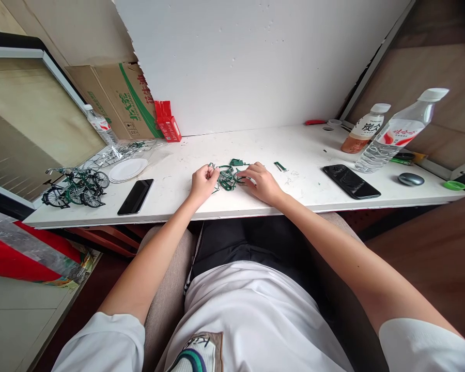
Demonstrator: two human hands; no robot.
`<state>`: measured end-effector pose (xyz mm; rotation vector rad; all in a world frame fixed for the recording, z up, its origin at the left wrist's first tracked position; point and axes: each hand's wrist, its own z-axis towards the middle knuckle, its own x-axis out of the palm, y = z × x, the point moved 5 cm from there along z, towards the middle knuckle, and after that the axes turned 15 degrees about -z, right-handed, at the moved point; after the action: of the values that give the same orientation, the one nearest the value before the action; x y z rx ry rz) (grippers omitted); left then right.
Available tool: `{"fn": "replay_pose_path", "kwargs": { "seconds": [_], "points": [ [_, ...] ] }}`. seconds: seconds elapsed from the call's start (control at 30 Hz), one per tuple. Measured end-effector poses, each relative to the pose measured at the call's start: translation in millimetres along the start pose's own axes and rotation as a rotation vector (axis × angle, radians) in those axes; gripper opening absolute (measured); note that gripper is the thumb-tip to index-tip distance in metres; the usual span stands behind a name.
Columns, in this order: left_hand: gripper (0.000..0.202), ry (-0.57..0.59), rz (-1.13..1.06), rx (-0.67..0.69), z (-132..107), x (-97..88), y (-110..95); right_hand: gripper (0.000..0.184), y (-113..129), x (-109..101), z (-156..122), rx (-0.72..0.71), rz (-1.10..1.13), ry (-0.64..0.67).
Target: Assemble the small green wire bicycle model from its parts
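A small green model bicycle frame (228, 178) with loose green parts lies on the white table (302, 196) in front of me. My left hand (203, 182) is curled, its fingertips pinching a thin metal part at the frame's left side. My right hand (260, 182) rests on the table at the frame's right, fingers closed on the green assembly. A separate small green piece (280, 166) lies just right of my right hand.
Finished green model bicycles (75, 187) stand at the left edge near a white plate (127, 169) and a black phone (135, 197). Another phone (351, 181), two bottles (395, 132), a mouse (411, 179) sit right. A cardboard box (116, 98) and red packet (168, 124) stand behind.
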<state>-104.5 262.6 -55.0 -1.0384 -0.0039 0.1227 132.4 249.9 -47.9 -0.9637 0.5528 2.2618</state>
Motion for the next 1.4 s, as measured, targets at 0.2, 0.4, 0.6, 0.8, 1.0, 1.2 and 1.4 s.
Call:
{"fn": "replay_pose_path", "kwargs": {
  "seconds": [0.2, 0.4, 0.6, 0.8, 1.0, 1.2, 1.4],
  "points": [
    [0.054, 0.001, 0.001, 0.002, -1.2, 0.5, -2.2, 0.026, -0.4, 0.5, 0.1, 0.035, -0.034, -0.002],
    [0.052, 0.012, -0.024, 0.02, -1.1, 0.6, 0.5, 0.028, 0.9, 0.6, -0.5, 0.01, -0.037, 0.005],
    [0.055, 0.022, -0.097, 0.013, -2.1, 1.9, -3.0, 0.033, -2.4, 3.4, -0.3, 0.003, -0.037, 0.007],
    [0.06, -0.006, -0.109, 0.032, -3.5, 1.7, -7.3, 0.034, -1.4, 2.6, 0.2, 0.009, -0.015, 0.01],
    [0.058, -0.027, -0.07, 0.081, -5.0, 0.1, -8.4, 0.031, -1.5, 0.5, 0.0, 0.063, 0.057, 0.012],
    [0.059, -0.058, -0.07, 0.141, -6.0, 1.2, -23.3, 0.038, -5.2, -5.4, 1.5, 0.277, 0.309, 0.015],
    [0.063, -0.122, -0.135, 0.178, -9.0, 5.5, -39.1, 0.057, 5.3, -0.6, 4.0, 0.492, 0.797, 0.083]
  ]
}}
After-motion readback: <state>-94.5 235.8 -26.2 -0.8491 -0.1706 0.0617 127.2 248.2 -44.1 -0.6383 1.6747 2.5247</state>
